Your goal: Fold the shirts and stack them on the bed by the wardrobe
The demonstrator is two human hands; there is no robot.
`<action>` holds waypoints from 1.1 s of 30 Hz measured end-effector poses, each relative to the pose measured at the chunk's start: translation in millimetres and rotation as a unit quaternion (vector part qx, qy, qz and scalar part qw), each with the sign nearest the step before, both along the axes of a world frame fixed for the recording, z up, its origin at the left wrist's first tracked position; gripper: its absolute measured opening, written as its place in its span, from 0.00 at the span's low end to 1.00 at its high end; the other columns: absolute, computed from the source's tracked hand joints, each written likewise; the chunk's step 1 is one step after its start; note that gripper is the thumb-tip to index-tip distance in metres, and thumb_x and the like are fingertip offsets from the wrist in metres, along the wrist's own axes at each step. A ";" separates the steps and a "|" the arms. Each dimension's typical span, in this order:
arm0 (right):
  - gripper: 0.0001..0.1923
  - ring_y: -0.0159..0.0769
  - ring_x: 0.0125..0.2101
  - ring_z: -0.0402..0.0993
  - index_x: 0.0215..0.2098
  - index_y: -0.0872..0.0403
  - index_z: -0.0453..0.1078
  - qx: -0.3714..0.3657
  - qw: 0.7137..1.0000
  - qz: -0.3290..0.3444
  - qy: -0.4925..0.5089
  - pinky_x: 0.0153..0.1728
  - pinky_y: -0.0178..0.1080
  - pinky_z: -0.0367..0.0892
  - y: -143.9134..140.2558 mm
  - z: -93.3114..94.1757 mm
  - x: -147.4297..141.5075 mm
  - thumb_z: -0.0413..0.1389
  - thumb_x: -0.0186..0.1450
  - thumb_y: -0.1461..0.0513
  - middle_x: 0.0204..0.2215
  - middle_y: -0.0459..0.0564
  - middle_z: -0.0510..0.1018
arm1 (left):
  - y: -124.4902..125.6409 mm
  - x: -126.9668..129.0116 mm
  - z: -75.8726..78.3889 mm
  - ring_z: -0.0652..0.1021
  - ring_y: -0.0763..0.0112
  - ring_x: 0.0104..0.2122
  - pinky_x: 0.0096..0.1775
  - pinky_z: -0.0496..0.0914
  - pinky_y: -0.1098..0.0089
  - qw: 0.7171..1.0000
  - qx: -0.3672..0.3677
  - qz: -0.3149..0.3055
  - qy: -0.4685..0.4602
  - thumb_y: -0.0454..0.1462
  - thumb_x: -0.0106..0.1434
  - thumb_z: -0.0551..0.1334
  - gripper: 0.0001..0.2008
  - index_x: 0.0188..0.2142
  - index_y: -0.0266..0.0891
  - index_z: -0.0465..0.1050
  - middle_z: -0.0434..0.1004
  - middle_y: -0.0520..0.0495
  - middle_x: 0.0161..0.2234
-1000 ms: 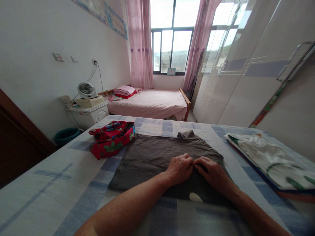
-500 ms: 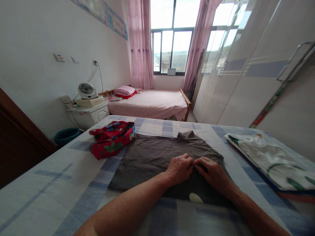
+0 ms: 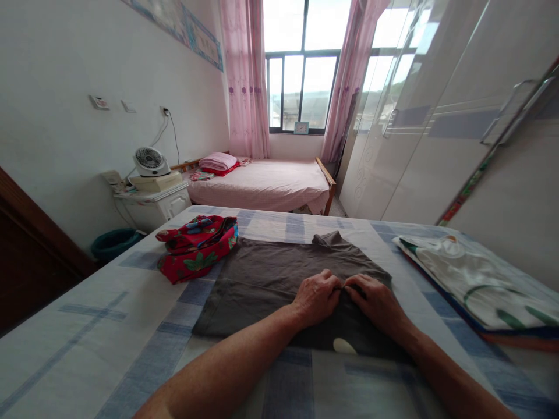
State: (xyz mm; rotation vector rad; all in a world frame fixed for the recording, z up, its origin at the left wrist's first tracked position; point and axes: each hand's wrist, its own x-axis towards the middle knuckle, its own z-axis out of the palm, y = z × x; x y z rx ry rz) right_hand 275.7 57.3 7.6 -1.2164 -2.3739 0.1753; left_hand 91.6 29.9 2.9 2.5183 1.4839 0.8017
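Note:
A dark grey T-shirt [image 3: 262, 273] lies spread on the bed sheet, with a pale oval patch near its front edge. My left hand [image 3: 318, 295] is closed on its fabric, right of the middle, thumb and fingers pinched together. Right beside it, my right hand [image 3: 371, 301] also pinches the cloth, its fingertips nearly touching the left ones. A crumpled part of the shirt sticks up at its far right. The fingertips partly hide the pinched cloth.
A folded red floral cloth [image 3: 198, 247] rests against the shirt's far left corner. At the right lies a stack of folded white garments [image 3: 476, 285]. Beyond the blue-and-white sheet [image 3: 144, 326] stand a pink bed [image 3: 271, 186], a nightstand with a fan [image 3: 151, 160], and a wardrobe [image 3: 437, 139].
The view has shifted slightly. Both hands stay pinched on the T-shirt in almost the same spot, and the cloth lies much as before.

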 end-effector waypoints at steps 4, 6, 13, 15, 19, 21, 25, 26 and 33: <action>0.08 0.38 0.35 0.71 0.33 0.52 0.68 0.058 0.997 -0.048 0.027 0.39 0.41 0.65 4.4 2.1 5.0 0.48 0.64 0.60 0.33 0.49 0.75 | -11.4 0.5 11.2 0.70 0.68 0.45 0.47 0.65 0.68 0.992 0.109 -0.058 0.019 0.33 0.65 0.49 0.12 0.43 0.40 0.68 0.68 0.45 0.46; 0.08 0.38 0.37 0.71 0.33 0.52 0.67 0.081 0.993 -0.064 0.060 0.40 0.42 0.65 -2.3 8.3 2.2 0.47 0.64 0.60 0.34 0.50 0.75 | -17.1 3.1 12.7 0.71 0.67 0.43 0.47 0.65 0.66 0.983 0.123 -0.115 0.073 0.33 0.65 0.49 0.12 0.41 0.40 0.69 0.70 0.45 0.44; 0.17 0.40 0.53 0.65 0.51 0.50 0.66 0.044 0.998 0.040 -0.010 0.53 0.46 0.58 -40.9 7.6 -5.7 0.47 0.65 0.56 0.51 0.53 0.71 | -15.8 1.7 -0.8 0.69 0.65 0.50 0.50 0.64 0.63 0.992 0.039 -0.085 0.080 0.39 0.64 0.54 0.14 0.48 0.41 0.68 0.70 0.45 0.50; 0.24 0.42 0.58 0.58 0.57 0.49 0.61 0.016 0.997 0.018 -0.069 0.56 0.50 0.54 -37.7 -5.8 10.9 0.48 0.64 0.52 0.57 0.53 0.66 | -16.1 -6.7 -2.6 0.67 0.65 0.53 0.53 0.62 0.62 0.992 0.031 -0.086 0.082 0.41 0.64 0.54 0.17 0.52 0.42 0.65 0.68 0.45 0.53; 0.28 0.46 0.60 0.54 0.59 0.53 0.60 -0.023 0.991 -0.075 -0.110 0.57 0.52 0.54 -19.1 -21.0 58.3 0.45 0.64 0.49 0.59 0.55 0.61 | -19.5 -35.0 1.5 0.65 0.64 0.56 0.56 0.59 0.61 0.991 0.023 -0.086 0.102 0.43 0.65 0.53 0.20 0.55 0.44 0.63 0.64 0.46 0.57; 0.28 0.46 0.58 0.57 0.56 0.55 0.63 -0.024 0.991 -0.081 -0.102 0.56 0.51 0.55 -10.7 -14.5 74.0 0.45 0.64 0.50 0.57 0.57 0.64 | -15.9 -55.4 7.9 0.66 0.66 0.55 0.56 0.60 0.64 0.991 0.013 -0.081 0.105 0.43 0.66 0.52 0.18 0.53 0.44 0.65 0.65 0.46 0.56; 0.23 0.44 0.54 0.65 0.53 0.55 0.65 0.002 0.996 -0.074 -0.049 0.54 0.47 0.60 10.0 13.1 72.4 0.45 0.64 0.52 0.53 0.57 0.70 | 9.3 -106.5 23.0 0.67 0.66 0.54 0.56 0.60 0.66 0.992 -0.002 0.026 0.124 0.39 0.65 0.51 0.17 0.51 0.40 0.67 0.66 0.44 0.55; 0.23 0.43 0.52 0.66 0.52 0.55 0.65 0.006 0.997 -0.072 -0.039 0.53 0.46 0.61 18.4 18.9 66.7 0.45 0.64 0.53 0.51 0.56 0.71 | 17.8 -120.1 25.5 0.67 0.65 0.55 0.56 0.60 0.65 0.988 -0.012 0.062 0.140 0.38 0.64 0.52 0.17 0.52 0.40 0.67 0.65 0.42 0.56; 0.25 0.38 0.53 0.65 0.56 0.58 0.62 -0.069 0.988 -0.118 -0.070 0.54 0.37 0.58 104.9 17.7 11.7 0.47 0.62 0.58 0.54 0.56 0.68 | 57.8 -192.3 22.1 0.70 0.60 0.52 0.52 0.64 0.64 0.951 -0.096 0.185 0.231 0.28 0.56 0.52 0.23 0.52 0.37 0.66 0.68 0.39 0.53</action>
